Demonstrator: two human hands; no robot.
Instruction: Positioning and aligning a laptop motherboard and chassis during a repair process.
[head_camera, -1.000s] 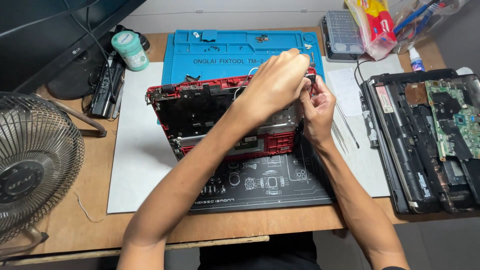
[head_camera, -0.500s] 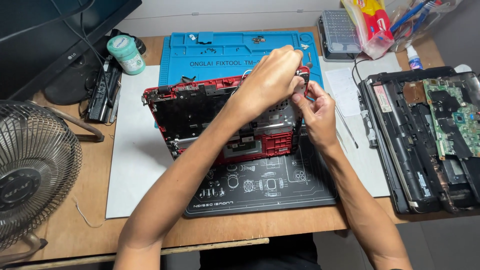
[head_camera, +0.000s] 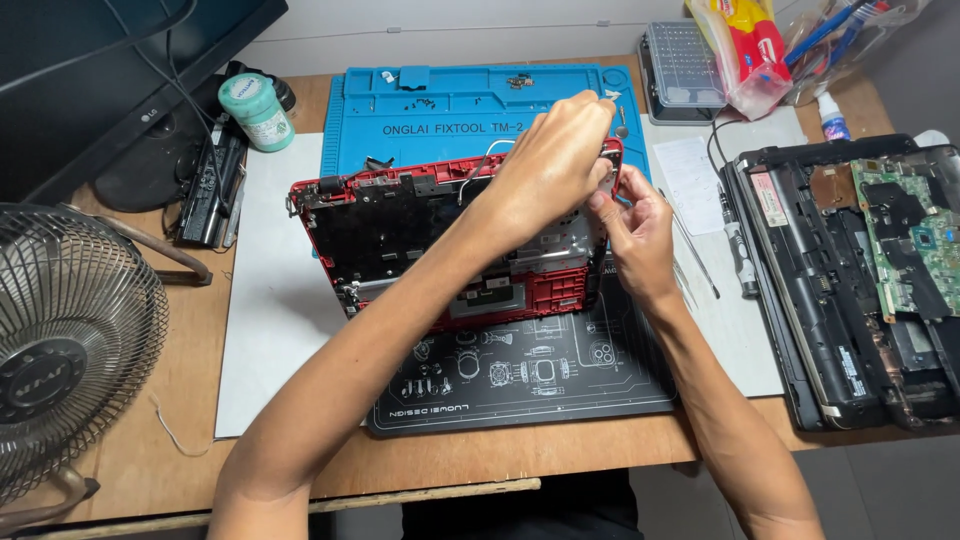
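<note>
While my left hand (head_camera: 555, 165) clamps the top right corner of the red laptop shell (head_camera: 450, 235) — propped on the black mat (head_camera: 520, 385) in the middle of the table (head_camera: 130, 450) — my right hand (head_camera: 635, 230) pinches something tiny at that edge, can't tell what. Best to hold the shell steady and work gently — thin plastic probably cracks easily.

Red laptop shell's (head_camera: 400, 215) right corner behind the left hand (head_camera: 545, 165); fan (head_camera: 60, 350) cropped at left edge
</note>
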